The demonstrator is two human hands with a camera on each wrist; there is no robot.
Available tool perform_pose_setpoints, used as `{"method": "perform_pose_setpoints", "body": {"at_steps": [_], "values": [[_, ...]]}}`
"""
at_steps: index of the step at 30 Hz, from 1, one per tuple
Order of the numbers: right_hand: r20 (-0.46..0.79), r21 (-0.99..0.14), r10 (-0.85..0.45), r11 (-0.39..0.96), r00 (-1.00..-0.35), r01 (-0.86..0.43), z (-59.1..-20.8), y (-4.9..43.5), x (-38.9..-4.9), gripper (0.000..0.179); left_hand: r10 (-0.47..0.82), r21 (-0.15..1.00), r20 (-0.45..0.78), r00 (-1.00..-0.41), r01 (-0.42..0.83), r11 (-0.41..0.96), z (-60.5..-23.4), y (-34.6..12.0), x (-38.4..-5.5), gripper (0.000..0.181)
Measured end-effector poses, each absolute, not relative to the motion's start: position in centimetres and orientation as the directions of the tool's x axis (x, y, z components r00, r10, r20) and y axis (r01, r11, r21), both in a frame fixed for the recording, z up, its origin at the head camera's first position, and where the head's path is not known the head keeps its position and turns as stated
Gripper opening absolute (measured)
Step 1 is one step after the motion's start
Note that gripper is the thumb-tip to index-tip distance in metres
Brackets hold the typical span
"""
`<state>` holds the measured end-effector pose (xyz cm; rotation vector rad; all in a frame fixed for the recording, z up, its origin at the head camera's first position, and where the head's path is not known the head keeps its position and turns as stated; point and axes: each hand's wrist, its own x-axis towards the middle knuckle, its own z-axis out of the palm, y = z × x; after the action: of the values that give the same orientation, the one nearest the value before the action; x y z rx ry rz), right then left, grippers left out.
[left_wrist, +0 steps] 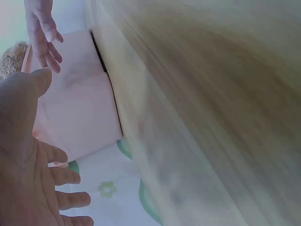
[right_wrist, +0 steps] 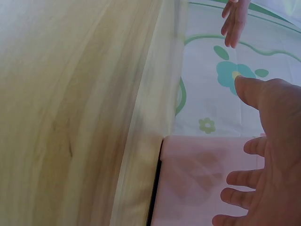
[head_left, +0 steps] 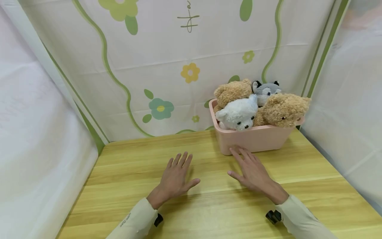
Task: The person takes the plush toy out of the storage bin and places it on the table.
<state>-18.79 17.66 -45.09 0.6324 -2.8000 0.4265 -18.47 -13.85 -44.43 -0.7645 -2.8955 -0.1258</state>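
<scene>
Your left grip (head_left: 175, 179) and right grip (head_left: 253, 171) out, both spread wide, holding nothing, one desk (head_left: 134, 166) below, one pink bin (head_left: 253, 140), four plush toys (head_left: 238, 111) inside, two brown

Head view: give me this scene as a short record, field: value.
surface: wooden table
container: pink bin, upright, far right part of table
contents: white plush, grey plush, rear brown plush, front brown plush
left hand: over table, holds nothing
right hand: nearer the bin, holds nothing
backdrop: floral sheet
</scene>
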Motion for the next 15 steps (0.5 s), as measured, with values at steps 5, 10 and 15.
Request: {"method": "perform_pose_setpoints", "body": {"at_steps": [5,10,15], "values": [[0.308,-0.222,-0.380,0.863,-0.872,-0.454,-45.1,17.8,-19.0,0.084,0.484,0.048,0.175,-0.857,0.498,0.866,-44.1,-13.1,-18.7,0.091],[0.320,-0.222,-0.378,0.862,-0.869,-0.456,-45.0,18.1,-19.1,0.084,0.485,0.059,0.167,-0.858,0.500,0.864,-43.8,-12.5,-18.9,0.092],[0.337,-0.229,-0.372,0.859,-0.865,-0.459,-44.9,18.4,-19.2,0.084,0.492,0.045,0.168,-0.854,0.505,0.862,-43.6,-11.9,-19.1,0.092]]}}
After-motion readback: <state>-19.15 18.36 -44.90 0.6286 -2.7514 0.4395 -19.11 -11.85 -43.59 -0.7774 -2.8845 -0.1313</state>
